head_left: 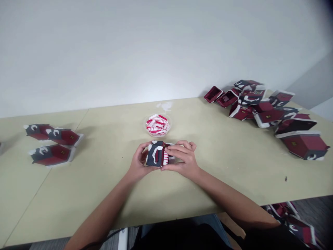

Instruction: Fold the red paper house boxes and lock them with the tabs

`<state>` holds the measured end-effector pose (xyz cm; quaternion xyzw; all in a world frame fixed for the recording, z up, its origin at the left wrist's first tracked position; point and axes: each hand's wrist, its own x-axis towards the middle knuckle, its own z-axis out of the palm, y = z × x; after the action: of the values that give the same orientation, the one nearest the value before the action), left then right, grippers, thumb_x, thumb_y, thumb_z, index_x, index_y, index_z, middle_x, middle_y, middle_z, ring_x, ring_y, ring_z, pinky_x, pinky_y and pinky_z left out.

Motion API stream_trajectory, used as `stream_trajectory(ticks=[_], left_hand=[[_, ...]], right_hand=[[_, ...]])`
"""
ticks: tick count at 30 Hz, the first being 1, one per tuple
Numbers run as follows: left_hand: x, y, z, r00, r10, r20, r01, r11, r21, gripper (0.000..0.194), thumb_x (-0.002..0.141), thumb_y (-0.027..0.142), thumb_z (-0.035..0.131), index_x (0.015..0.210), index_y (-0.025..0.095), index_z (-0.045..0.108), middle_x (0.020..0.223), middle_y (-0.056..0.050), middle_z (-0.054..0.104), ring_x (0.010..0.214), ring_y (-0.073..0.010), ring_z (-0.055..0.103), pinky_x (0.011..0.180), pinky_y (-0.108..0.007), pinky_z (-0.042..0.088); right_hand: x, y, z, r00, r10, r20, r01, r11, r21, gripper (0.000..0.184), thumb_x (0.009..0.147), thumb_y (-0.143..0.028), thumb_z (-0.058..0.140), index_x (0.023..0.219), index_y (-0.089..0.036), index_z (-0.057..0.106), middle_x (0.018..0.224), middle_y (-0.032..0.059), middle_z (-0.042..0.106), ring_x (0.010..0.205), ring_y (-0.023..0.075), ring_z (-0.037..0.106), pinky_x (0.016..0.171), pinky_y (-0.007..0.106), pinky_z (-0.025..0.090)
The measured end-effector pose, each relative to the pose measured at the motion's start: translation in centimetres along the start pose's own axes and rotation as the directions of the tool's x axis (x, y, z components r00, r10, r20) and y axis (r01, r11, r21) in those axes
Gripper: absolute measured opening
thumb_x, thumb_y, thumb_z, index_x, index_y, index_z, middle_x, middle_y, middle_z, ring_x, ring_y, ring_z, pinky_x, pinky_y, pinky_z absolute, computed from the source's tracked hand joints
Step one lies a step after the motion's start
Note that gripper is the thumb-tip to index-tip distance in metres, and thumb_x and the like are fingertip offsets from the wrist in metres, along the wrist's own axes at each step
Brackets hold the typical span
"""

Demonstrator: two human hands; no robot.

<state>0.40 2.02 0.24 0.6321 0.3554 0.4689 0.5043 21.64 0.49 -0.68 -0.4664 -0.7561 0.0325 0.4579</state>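
A small toy house (156, 154) with a dark, white-trimmed roof and dark red walls is held just above the table in front of me. My left hand (140, 162) is closed around its left side. At the house's right side lies a red-and-white striped strip (165, 158), against the roof edge. My right hand (183, 158) is closed there, its fingertips and thumb at the two ends of the strip. The fingers partly hide the wall behind. Just beyond the house stands a clear round bowl (144, 131) full of similar striped strips.
Three similar houses (53, 155) lie at the left of the pale table (104, 194). A heap of more houses (269, 111) fills the back right, near the wall (130, 52). More houses (299, 229) are below the table edge at lower right.
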Motion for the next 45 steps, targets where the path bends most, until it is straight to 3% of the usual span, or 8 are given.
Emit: stream_trajectory(ticks=[7,22,28,39,45], left_hand=[[-0.1,0.0,0.1,1.0,-0.028,-0.005,0.028,0.999,-0.015,0.077,0.054,0.03,0.092,0.12,0.021,0.053,0.135,-0.015,0.058,0.111,-0.0286,0.064,0.093,-0.039,0.052],[-0.1,-0.1,0.4,0.994,-0.106,-0.024,0.105,0.993,-0.047,0.078,0.051,0.029,0.093,0.118,0.021,0.053,0.134,-0.016,0.058,0.109,-0.0287,0.064,0.091,-0.039,0.052],[-0.2,-0.5,0.3,0.996,-0.085,-0.019,0.084,0.996,-0.034,0.077,0.054,0.028,0.092,0.119,0.021,0.053,0.134,-0.014,0.058,0.11,-0.0275,0.064,0.092,-0.037,0.052],[-0.3,-1.0,0.3,0.998,-0.062,-0.004,0.061,0.997,-0.048,0.077,0.055,0.025,0.092,0.121,0.023,0.052,0.133,-0.012,0.059,0.11,-0.0251,0.063,0.089,-0.034,0.052],[-0.5,-0.9,0.4,0.999,-0.034,0.0,0.034,0.999,-0.03,0.075,0.058,0.028,0.091,0.121,0.023,0.051,0.133,-0.014,0.058,0.112,-0.0269,0.063,0.089,-0.035,0.052]], right_hand=[[0.1,0.1,0.2,0.996,-0.06,-0.07,0.062,0.998,0.028,0.055,0.052,-0.069,0.084,0.09,-0.03,0.077,0.094,0.0031,0.077,0.094,0.0268,0.061,0.087,0.043,0.03],[-0.2,0.8,0.7,1.0,-0.005,-0.029,0.006,0.999,0.054,0.056,0.05,-0.068,0.085,0.091,-0.031,0.077,0.093,0.0034,0.077,0.093,0.0272,0.063,0.087,0.044,0.031],[-0.2,0.8,0.8,0.995,-0.072,-0.066,0.078,0.992,0.101,0.055,0.053,-0.067,0.085,0.093,-0.03,0.076,0.094,0.0032,0.077,0.094,0.0267,0.063,0.087,0.043,0.031],[-0.2,1.0,0.8,0.998,-0.055,-0.017,0.056,0.995,0.088,0.054,0.055,-0.065,0.085,0.096,-0.031,0.076,0.096,0.0035,0.077,0.095,0.0271,0.063,0.09,0.045,0.03],[0.0,0.4,0.7,0.998,0.049,0.041,-0.054,0.988,0.146,0.055,0.049,-0.065,0.088,0.09,-0.029,0.075,0.094,0.0031,0.076,0.093,0.0265,0.064,0.088,0.044,0.032]])
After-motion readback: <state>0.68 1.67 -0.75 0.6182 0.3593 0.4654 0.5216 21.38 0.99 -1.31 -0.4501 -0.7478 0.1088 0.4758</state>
